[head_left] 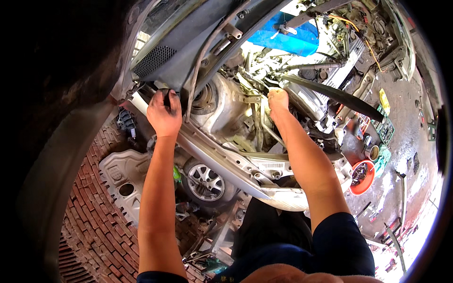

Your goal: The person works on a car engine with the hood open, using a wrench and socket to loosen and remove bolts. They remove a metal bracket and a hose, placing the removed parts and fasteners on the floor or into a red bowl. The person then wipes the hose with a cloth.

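Note:
My left hand (163, 113) is at the fender edge beside the cowl, its fingers curled in and smeared with black grime. Whatever those fingers hold, if anything, is hidden. Close to its right a grey hose (194, 78) runs upward, and beyond that is the pale strut tower (214, 106). Deeper in the engine bay, my right hand (278, 100) is closed among metal parts, next to a long black strip (337, 94) that slants across the bay. Its grip is too shaded by the fingers to name.
A blue panel (288, 35) lies at the far side of the bay. On the floor to the right are a red bucket (362, 177) of small parts and a green tool case (384, 127). A wheel (207, 183) and a grey cover (123, 172) lie below the fender.

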### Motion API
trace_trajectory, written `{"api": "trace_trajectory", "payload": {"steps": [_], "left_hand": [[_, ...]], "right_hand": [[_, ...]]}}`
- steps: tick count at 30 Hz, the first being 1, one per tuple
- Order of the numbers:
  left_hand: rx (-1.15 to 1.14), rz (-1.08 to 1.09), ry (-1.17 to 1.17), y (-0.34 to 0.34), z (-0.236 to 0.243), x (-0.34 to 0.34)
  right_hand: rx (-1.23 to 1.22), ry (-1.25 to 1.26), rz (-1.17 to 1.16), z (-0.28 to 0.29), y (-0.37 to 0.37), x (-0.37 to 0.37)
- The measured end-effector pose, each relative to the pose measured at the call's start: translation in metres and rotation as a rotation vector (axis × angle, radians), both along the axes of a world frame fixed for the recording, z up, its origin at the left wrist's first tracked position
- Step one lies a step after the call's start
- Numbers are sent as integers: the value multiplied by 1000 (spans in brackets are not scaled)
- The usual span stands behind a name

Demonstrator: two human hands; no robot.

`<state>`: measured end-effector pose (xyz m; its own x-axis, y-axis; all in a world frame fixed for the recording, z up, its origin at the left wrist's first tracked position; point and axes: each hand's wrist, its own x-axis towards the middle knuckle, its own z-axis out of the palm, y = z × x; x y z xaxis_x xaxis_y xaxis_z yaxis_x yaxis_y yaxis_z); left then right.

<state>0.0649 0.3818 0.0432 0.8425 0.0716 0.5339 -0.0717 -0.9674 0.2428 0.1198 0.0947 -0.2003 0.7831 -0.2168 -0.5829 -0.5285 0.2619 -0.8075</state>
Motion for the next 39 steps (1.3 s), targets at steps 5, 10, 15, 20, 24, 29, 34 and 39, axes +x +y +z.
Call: {"api": "trace_trajectory", "payload": {"steps": [5,10,15,20,24,29,34,39], "left_hand": [[-28,6,-2,-6,0,0],[-29,-11,-31,-7,1,0],[-28,0,-13,-5,-1,-1],[-20,5,-18,-6,2,0],[-48,17,-12,-7,2,-1],[-77,34,15,-9,1,0],[-57,33,12,-3,0,-2],[-15,-18,-26,-5,-3,4]], "right_hand": [[-100,-51,16,1,-5,-3],[155,-3,-50,-1,-1,1],[100,18,2,4,-10,3],[-1,32,-29,4,1,-1],[-23,-8,-32,-5,5,-3],[78,-44,-35,-21,-3,-2],[47,-6,-69,-6,5,-9],[188,-59,-107,-26,-6,-4]]}}
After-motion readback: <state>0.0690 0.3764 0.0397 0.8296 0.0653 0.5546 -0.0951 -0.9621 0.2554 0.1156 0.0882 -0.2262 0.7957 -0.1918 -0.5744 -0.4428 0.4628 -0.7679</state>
